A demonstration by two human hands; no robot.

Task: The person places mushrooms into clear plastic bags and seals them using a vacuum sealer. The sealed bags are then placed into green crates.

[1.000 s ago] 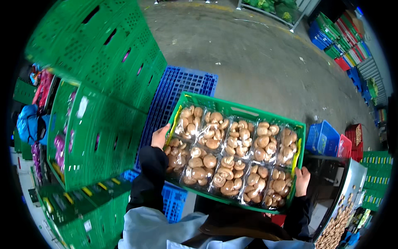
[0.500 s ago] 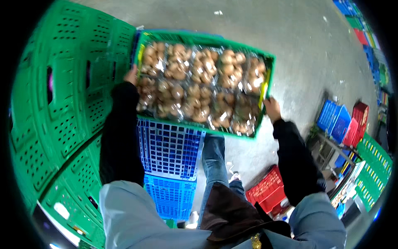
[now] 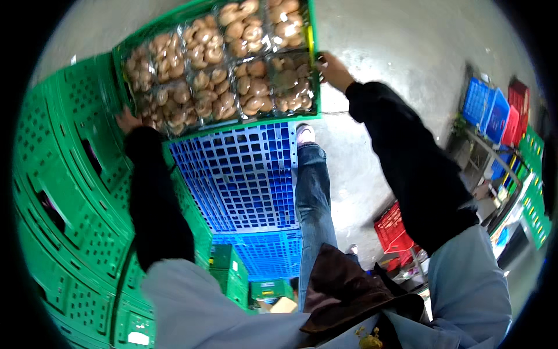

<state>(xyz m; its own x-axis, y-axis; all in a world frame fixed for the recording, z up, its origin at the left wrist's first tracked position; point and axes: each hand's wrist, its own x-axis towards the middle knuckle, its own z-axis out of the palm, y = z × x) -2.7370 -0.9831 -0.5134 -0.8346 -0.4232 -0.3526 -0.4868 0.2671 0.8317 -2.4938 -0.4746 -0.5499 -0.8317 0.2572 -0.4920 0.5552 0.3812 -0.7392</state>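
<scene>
A green plastic crate [image 3: 157, 26] filled with clear-wrapped packs of brown mushrooms [image 3: 253, 87] is held out in front of me at the top of the view. At the crate's left end, my left hand [image 3: 127, 120] grips the near corner, close to a tall green crate stack. My right hand [image 3: 336, 70] has its fingers closed around the right end of the crate. The packs lie in two rows. Under the crate's near edge stands a blue lattice-sided crate [image 3: 244, 174]; whether the two touch is hard to tell.
Stacked green crates [image 3: 70, 151] rise along my left. Smaller green crates [image 3: 228, 267] sit below, near the blue ones. To the right are a red crate [image 3: 395, 230], blue crates [image 3: 485, 107] and a metal-framed cart [image 3: 503, 168]. Grey concrete floor [image 3: 401, 35] stretches beyond.
Both hands have carried the mushroom crate farther away and to the left, so part of it leaves the top of the view. More of the blue crate shows beneath. My foot now shows ahead.
</scene>
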